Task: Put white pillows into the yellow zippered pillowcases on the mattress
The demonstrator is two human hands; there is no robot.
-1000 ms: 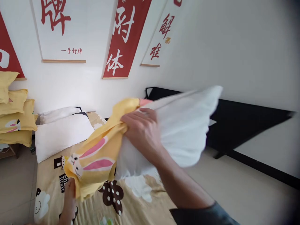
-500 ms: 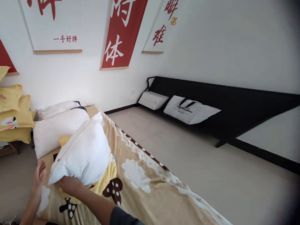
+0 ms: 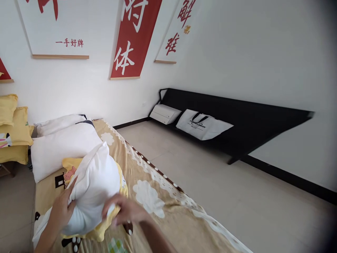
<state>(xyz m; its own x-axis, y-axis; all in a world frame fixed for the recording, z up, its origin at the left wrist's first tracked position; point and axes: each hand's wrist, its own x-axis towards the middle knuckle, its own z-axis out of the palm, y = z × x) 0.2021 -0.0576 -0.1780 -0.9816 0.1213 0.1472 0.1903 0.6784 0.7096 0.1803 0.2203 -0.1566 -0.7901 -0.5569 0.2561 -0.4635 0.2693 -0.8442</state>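
Observation:
A plump white pillow (image 3: 97, 175) stands tilted on the bed, over a yellow printed pillowcase (image 3: 98, 232) that shows beneath it and along its right side. My left hand (image 3: 61, 209) grips the pillow's left side, thumb and fingers pressed into the white cloth. At the pillow's lower right, my right hand (image 3: 127, 210) is somewhat blurred, its fingers curled round a small white bit that looks like a pillow corner, beside the yellow cloth. Its fingertips are partly hidden.
More white pillows (image 3: 63, 147) lie behind on the brown patterned bedsheet (image 3: 173, 225). Yellow pillows (image 3: 15, 130) are stacked at the left. Along the right wall, a black cot (image 3: 250, 126) holds a white bag (image 3: 201, 126) and a white box (image 3: 164, 114). Scrolls hang above.
My left hand has moved from beside the pillow onto its left side. The right hand has come out from under the pillow's lower edge and shifted right. The pillow has tipped lower.

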